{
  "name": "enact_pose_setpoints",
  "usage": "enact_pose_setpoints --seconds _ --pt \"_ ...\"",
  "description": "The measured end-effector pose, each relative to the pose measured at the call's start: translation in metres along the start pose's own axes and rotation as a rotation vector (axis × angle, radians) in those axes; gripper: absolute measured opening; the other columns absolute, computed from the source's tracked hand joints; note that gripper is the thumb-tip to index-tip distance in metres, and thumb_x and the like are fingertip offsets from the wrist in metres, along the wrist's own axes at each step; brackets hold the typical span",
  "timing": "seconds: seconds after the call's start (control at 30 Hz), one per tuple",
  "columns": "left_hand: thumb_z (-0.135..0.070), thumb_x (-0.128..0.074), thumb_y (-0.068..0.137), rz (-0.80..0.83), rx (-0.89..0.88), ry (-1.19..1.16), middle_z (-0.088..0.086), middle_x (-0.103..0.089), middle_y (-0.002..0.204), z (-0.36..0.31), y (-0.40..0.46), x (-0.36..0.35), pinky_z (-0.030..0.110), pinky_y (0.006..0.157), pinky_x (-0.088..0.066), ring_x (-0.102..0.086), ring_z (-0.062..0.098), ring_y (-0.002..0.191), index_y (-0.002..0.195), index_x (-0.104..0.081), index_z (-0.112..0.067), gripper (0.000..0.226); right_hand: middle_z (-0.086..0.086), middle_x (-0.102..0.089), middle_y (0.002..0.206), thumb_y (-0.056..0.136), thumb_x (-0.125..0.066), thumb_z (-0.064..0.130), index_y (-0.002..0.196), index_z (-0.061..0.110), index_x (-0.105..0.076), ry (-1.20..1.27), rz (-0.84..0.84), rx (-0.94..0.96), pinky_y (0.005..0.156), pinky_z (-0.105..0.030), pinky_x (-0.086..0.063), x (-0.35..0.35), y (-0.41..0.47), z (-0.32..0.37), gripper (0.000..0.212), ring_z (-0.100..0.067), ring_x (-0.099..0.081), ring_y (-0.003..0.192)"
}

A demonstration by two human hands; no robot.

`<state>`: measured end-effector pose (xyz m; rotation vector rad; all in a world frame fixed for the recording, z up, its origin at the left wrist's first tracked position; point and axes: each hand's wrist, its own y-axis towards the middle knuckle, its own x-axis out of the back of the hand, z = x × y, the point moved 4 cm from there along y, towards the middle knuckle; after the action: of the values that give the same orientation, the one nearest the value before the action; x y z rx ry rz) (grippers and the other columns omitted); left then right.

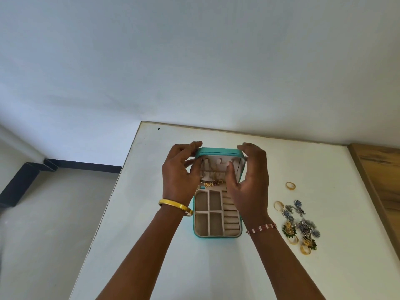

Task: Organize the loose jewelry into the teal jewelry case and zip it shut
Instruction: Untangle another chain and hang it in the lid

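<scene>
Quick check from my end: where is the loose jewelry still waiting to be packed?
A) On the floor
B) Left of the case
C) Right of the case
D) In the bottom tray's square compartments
C: the loose jewelry, rings and earrings, lies on the white table right of the open teal case, whose square compartments look empty.

— How are the arms held?
— Both are stretched forward, with the hands raised at the upright lid (218,151) of the case.
— And the left hand (178,172)?
— It is curled at the lid's left edge, fingers bent inward.
— The right hand (249,180)?
— It is cupped at the lid's right side, fingers spread, thumb inside.
</scene>
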<state>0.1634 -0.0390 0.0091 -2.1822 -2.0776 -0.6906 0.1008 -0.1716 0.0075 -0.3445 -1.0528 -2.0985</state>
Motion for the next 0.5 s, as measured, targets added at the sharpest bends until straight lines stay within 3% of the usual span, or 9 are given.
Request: enact_pose_setpoints --seconds 0.07,0.17,0.27,0.4,0.5 --pt "0.001 -0.062 0.080 0.009 0.001 -0.002 -0.002 -0.053 0.100 0.001 -0.001 0.000 -0.001 0.076 -0.044 -0.054 0.007 0.090 0.112 -0.062 -0.010 0.034 -0.003 -0.054 0.113 0.084 -0.057 0.015 0.119 0.021 -0.044 0.142 0.019 -0.170 0.079 -0.002 -0.045 0.000 -0.005 -0.007 0.037 -0.001 -0.050 0.103" --pt "-0.002 -0.061 0.081 0.026 0.031 -0.035 -0.002 -0.053 0.102 0.003 -0.006 0.002 -0.002 0.074 -0.044 -0.055 0.008 0.090 0.113 -0.060 -0.009 0.034 0.002 -0.057 0.113 0.089 -0.055 0.010 0.124 0.015 -0.051 0.254 0.038 -0.345 0.078 -0.004 -0.048 0.001 -0.013 -0.015 0.036 -0.002 -0.059 0.097" --pt "-0.005 -0.060 0.082 0.066 0.083 -0.017 -0.003 -0.056 0.104 0.011 -0.016 0.002 -0.005 0.070 -0.041 -0.055 0.002 0.087 0.117 -0.058 -0.009 0.035 0.002 -0.061 0.105 0.088 -0.055 0.004 0.119 0.011 -0.056 0.268 0.038 -0.433 0.069 -0.001 -0.046 0.004 -0.015 -0.018 0.032 0.004 -0.060 0.083" --pt "-0.004 -0.057 0.084 0.108 0.199 0.023 0.006 -0.063 0.111 0.028 -0.030 0.001 -0.008 0.068 -0.038 -0.055 0.007 0.093 0.120 -0.056 -0.008 0.036 -0.003 -0.063 0.102 0.087 -0.057 0.004 0.116 0.007 -0.059 0.281 0.079 -0.532 0.062 0.001 -0.043 0.005 -0.021 -0.020 0.029 -0.003 -0.058 0.082" --pt "-0.005 -0.054 0.086 0.137 0.256 0.041 0.009 -0.064 0.117 0.034 -0.037 0.000 0.005 0.081 -0.040 -0.057 0.009 0.097 0.121 -0.055 -0.009 0.035 -0.003 -0.064 0.102 0.086 -0.058 0.006 0.115 0.005 -0.060 0.277 0.103 -0.579 0.062 0.002 -0.043 0.006 -0.032 -0.025 0.029 0.003 -0.056 0.080"
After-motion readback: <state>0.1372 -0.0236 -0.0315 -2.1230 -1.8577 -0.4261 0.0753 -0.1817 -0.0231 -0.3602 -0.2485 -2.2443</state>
